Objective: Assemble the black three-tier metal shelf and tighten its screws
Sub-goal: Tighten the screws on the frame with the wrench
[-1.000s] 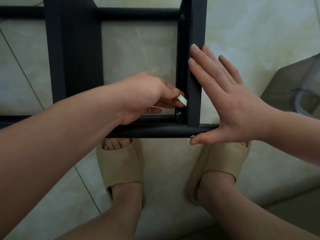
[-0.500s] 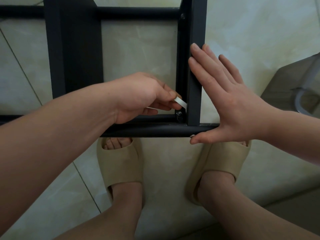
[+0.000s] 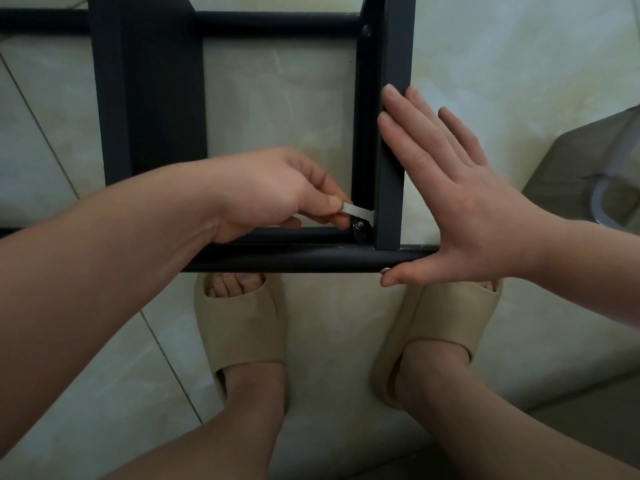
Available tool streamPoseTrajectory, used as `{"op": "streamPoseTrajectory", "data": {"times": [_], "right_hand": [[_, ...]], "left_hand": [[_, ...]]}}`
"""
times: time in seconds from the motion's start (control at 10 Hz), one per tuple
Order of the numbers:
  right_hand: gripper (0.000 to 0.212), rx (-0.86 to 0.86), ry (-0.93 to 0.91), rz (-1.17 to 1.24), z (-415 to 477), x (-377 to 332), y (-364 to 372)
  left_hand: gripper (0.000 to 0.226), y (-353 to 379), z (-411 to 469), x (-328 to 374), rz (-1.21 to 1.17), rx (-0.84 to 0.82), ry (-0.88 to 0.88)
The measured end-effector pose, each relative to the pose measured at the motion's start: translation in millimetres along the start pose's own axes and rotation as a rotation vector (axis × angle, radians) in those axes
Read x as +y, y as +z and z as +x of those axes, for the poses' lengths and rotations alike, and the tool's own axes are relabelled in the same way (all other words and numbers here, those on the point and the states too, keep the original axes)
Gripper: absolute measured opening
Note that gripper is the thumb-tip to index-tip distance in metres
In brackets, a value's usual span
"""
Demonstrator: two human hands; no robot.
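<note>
Where frame (image 3: 294, 259) edges meet, left hand (image 3: 273, 192) pinches wrench (image 3: 358, 212).

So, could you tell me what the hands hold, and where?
Left hand pinches the flat silver wrench by its handle end; right hand holds nothing, pressing flat on the black metal post.

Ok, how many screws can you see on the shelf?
3. A top screw on the upright, a corner screw at the wrench tip, a front screw at the thumb of the right hand. More may be hidden.
</note>
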State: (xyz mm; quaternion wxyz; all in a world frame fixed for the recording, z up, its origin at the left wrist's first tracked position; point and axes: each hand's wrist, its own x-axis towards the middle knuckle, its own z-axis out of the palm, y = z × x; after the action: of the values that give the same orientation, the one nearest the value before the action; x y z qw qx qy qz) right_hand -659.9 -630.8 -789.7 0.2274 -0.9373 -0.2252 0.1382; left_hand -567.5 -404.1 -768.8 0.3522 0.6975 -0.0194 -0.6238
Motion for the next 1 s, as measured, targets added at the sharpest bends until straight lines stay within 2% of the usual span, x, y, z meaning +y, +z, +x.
{"op": "streamPoseTrajectory", "data": {"times": [0.7, 1.0], "right_hand": [[0.131, -0.004, 0.006, 0.009, 0.2, -0.8, 0.2], [0.130, -0.009, 0.009, 0.012, 0.2, -0.9, -0.6]], "left_hand": [[0.013, 7.0, -3.7, 3.1, 0.242, 0.016, -0.003], [0.011, 0.3, 1.1, 6.1, 0.376, 0.193, 0.161]]}}
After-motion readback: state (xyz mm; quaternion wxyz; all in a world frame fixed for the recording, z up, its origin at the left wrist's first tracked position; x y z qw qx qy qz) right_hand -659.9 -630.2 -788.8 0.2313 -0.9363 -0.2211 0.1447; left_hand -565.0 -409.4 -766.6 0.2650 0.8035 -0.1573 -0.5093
